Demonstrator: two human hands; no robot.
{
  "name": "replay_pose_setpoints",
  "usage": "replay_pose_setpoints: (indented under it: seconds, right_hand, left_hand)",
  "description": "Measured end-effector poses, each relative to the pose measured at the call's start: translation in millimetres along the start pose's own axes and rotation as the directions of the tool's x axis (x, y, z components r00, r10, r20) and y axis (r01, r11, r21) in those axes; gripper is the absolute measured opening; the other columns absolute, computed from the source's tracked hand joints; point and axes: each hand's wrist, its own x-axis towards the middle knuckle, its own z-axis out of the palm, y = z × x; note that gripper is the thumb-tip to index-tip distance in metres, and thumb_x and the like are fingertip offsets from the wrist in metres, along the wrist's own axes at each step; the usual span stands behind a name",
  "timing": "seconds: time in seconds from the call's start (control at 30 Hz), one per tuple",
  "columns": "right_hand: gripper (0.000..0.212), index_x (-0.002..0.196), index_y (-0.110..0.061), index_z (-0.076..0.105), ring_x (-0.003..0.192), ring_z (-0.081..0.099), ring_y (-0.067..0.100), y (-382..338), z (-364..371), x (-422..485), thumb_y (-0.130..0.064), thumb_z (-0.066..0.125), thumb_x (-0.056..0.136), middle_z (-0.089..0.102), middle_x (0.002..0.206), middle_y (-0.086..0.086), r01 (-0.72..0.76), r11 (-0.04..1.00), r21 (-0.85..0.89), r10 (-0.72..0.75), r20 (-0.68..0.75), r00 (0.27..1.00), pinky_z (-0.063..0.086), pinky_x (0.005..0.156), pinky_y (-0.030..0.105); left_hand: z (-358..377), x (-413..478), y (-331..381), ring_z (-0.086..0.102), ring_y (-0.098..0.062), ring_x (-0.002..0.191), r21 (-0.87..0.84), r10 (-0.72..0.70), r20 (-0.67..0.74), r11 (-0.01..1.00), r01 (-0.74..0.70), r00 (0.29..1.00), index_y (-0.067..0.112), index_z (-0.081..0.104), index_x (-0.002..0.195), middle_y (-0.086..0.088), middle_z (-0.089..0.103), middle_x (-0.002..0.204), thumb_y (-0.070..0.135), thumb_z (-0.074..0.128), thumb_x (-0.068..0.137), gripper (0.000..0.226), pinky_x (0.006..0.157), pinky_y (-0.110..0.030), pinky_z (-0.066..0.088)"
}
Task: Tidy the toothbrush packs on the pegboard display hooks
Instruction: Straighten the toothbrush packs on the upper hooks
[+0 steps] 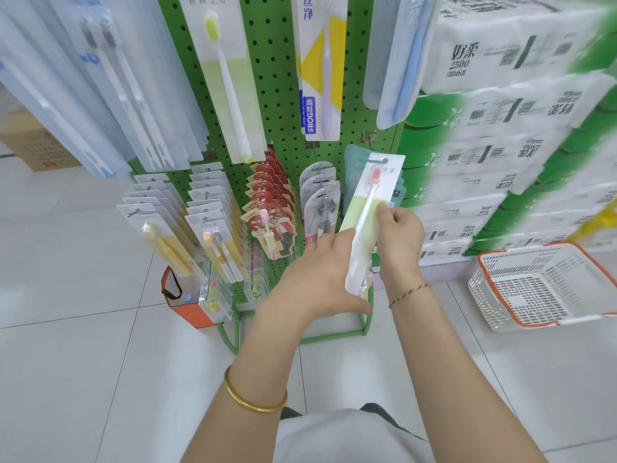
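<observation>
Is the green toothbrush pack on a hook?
Off, seemingly: right hand grips and left hand supports the green toothbrush pack, tilted; its hang slot shows no hook.

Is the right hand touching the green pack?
Touching. The head view shows the right hand pinching the green pack at its right edge.

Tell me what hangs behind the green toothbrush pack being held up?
Teal pouches on the green pegboard peek out around the pack. Their fronts and hook are covered by it, so their contents cannot be seen.
</observation>
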Motion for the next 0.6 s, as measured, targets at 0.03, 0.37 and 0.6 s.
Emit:
replay_pose_setpoints:
  seconds: [0.03, 0.37, 0.6]
  right_hand:
    - [0.049, 0.053, -0.017, 0.026, 0.051, 0.025, 0.016, -0.6, -0.3, -0.2, -0.019, 0.051, 0.095, 0.027, 0.052, -0.001, 0.001, 1.0, 0.016, -0.001, 0.0, 1.0, 0.022, 0.049, 0.029]
    - [0.036, 0.087, -0.013, 0.054, 0.078, 0.062, 0.019, 2.3, -2.3, -9.7, -0.044, 0.04, 0.099, 0.065, 0.09, 0.01, -0.127, 0.974, 0.185, 0.092, 0.187, 0.978, 0.055, 0.068, 0.04]
    - [0.023, 0.109, 0.001, 0.059, 0.063, 0.059, 0.012, 10.7, -2.6, -7.5, -0.016, 0.05, 0.096, 0.064, 0.084, 0.006, -0.122, 0.98, 0.156, 0.092, 0.184, 0.979, 0.049, 0.05, 0.019]
  left_hand:
    - [0.5, 0.3, -0.2, 0.027, -0.024, 0.134, 0.004, 0.008, 0.0, 1.0, -0.008, 1.0, 0.026, 0.009, 0.147, -0.002, 0.026, 0.145, 0.039, 0.077, 0.072, 0.102, 0.103, -0.041, 0.038]
    - [-9.8, -0.3, -11.3, 0.045, -0.013, 0.115, -0.377, 0.068, 0.084, 0.926, -0.032, 0.994, 0.033, 0.015, 0.149, 0.003, 0.037, 0.139, 0.004, 0.057, 0.084, 0.083, 0.082, -0.019, 0.045]
    - [-1.9, 2.2, -31.2, 0.06, -0.017, 0.108, -0.564, 0.026, 0.114, 0.824, 0.043, 0.993, 0.021, 0.031, 0.143, 0.002, 0.049, 0.134, 0.004, 0.053, 0.091, 0.059, 0.08, -0.039, 0.057]
